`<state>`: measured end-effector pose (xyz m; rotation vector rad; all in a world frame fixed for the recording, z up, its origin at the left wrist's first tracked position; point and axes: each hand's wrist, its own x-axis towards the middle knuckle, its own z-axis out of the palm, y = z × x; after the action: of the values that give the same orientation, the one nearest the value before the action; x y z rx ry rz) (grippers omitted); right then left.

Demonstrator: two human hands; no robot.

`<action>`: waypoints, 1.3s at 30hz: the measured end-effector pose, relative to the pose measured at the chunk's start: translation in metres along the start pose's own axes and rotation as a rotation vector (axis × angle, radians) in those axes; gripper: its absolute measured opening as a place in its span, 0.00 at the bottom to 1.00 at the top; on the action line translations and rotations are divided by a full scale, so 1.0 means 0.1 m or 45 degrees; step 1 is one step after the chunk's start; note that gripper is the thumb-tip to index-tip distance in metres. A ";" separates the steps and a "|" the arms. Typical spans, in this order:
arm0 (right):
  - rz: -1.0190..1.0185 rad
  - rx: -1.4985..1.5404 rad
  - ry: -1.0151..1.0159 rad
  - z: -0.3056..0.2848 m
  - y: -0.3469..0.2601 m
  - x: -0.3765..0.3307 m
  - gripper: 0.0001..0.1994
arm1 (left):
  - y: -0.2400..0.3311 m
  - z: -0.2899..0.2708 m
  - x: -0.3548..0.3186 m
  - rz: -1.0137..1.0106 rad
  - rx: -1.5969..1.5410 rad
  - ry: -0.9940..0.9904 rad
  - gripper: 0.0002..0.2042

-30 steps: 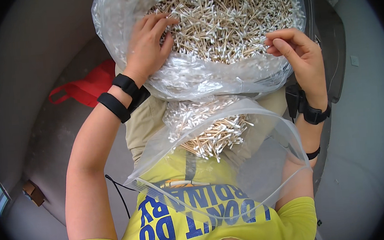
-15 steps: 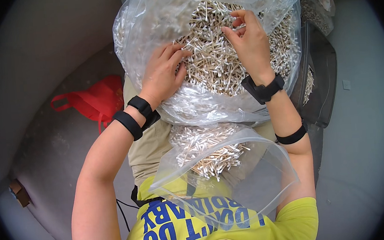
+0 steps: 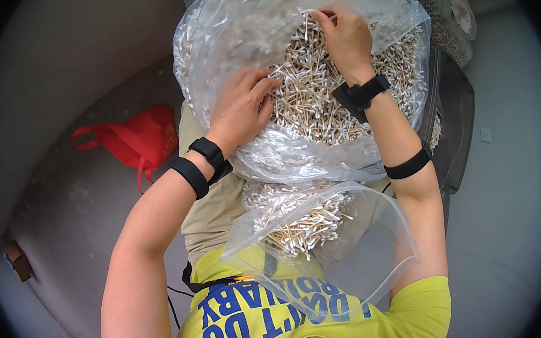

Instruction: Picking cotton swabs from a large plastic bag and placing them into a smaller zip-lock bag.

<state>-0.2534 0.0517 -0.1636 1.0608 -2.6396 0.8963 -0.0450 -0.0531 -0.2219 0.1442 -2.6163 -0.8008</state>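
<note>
Inside the large clear bag (image 3: 254,37), right hand (image 3: 346,36) pinches cotton swabs (image 3: 315,95), left hand (image 3: 240,104) rests spread; loose pinch risks spillage.

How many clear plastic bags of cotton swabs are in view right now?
2: the large bag out in front with both hands in it, and the small bag lying open on the lap. Others may be hidden outside the view.
</note>
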 end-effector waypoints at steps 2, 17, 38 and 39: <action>-0.046 0.112 0.138 -0.07 0.03 -0.02 0.12 | 0.01 0.02 0.01 -0.009 -0.023 0.000 0.14; 0.237 -0.480 0.614 -1.63 0.76 -1.35 0.11 | 0.02 0.03 0.01 0.017 -0.002 0.033 0.14; -0.203 -0.105 0.244 -0.11 0.09 -0.42 0.13 | 0.04 -0.01 0.01 -0.017 -0.015 -0.002 0.14; -0.207 -0.101 0.242 -0.09 0.07 -0.37 0.13 | 0.04 -0.01 0.01 -0.022 -0.013 -0.003 0.14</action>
<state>-0.2310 0.0826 -0.1723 1.0941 -2.3762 0.8084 -0.0451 -0.0508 -0.2185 0.1629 -2.6158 -0.8205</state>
